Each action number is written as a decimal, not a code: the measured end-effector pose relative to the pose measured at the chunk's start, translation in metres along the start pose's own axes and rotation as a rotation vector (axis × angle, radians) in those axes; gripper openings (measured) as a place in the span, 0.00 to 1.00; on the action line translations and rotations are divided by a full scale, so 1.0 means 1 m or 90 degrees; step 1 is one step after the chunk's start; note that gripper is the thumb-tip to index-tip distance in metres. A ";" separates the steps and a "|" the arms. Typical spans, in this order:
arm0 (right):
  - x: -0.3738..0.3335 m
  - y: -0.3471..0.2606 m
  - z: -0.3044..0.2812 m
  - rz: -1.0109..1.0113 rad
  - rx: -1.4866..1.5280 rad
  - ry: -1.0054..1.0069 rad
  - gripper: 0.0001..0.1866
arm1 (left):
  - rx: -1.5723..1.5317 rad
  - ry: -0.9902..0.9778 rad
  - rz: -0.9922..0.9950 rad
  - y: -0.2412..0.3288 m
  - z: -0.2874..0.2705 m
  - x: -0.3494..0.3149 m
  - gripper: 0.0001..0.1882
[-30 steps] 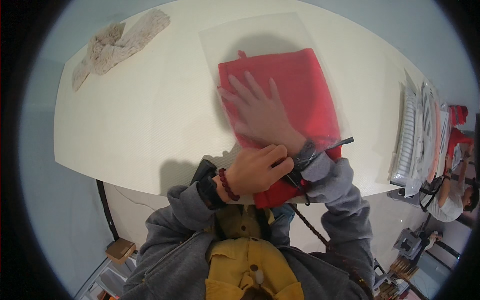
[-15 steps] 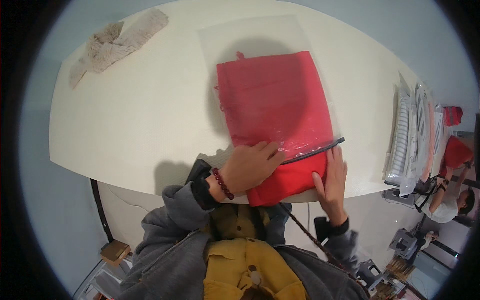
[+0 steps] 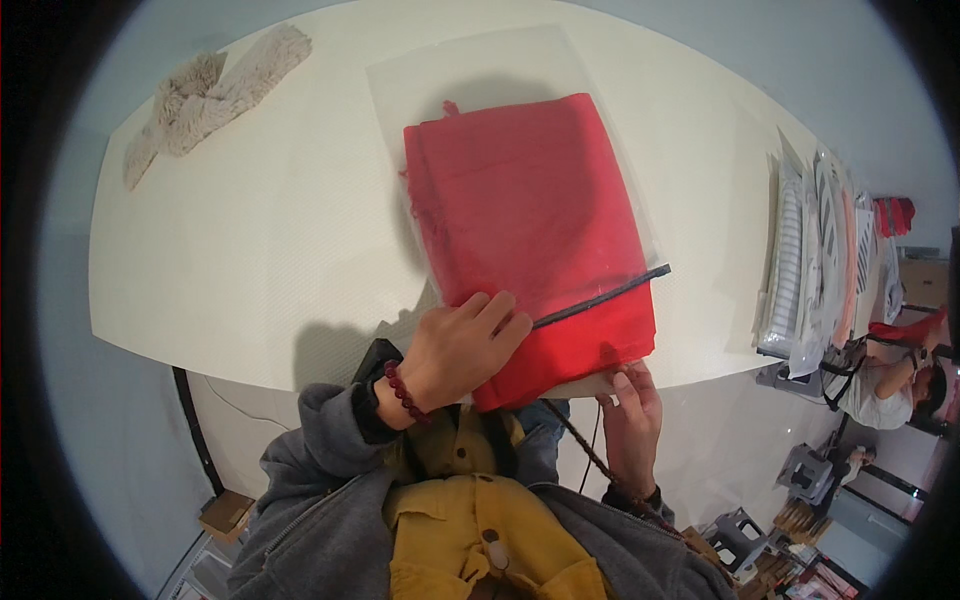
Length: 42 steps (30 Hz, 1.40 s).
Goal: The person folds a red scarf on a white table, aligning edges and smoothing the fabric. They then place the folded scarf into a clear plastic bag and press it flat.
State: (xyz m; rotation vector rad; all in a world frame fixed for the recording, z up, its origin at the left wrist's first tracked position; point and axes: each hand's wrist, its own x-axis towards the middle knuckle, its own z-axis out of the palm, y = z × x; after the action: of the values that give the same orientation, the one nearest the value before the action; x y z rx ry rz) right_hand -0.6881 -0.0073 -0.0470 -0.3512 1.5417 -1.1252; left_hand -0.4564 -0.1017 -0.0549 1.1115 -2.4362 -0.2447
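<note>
No legible txt, labels, brands, nos. or signs anywhere in head-cam view, as far as visible.

A fluffy beige textile [image 3: 200, 110] is lying in the upper left of the frame, while bagged striped and pale textiles [image 3: 825, 265] are resting at the right. At the far right a co-worker [image 3: 885, 395] is handling red cloth [image 3: 910, 328], while a cardboard box [image 3: 227, 513] is sitting lower left.
</note>
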 end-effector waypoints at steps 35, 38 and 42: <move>-0.007 -0.001 0.051 0.151 0.271 -0.199 0.27 | 0.029 0.025 -0.039 0.020 0.014 0.017 0.10; 0.002 -0.002 0.054 0.179 0.283 -0.247 0.26 | 0.021 0.000 -0.043 0.021 0.010 0.013 0.11; 0.009 0.006 0.048 0.022 0.076 -0.221 0.23 | -0.005 -0.014 -0.036 0.022 0.007 0.007 0.12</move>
State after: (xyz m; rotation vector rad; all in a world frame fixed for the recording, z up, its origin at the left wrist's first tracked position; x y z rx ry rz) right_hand -0.6467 -0.0328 -0.0526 -0.4125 1.1673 -1.0610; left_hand -0.4791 -0.0929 -0.0515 1.1810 -2.4229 -0.2862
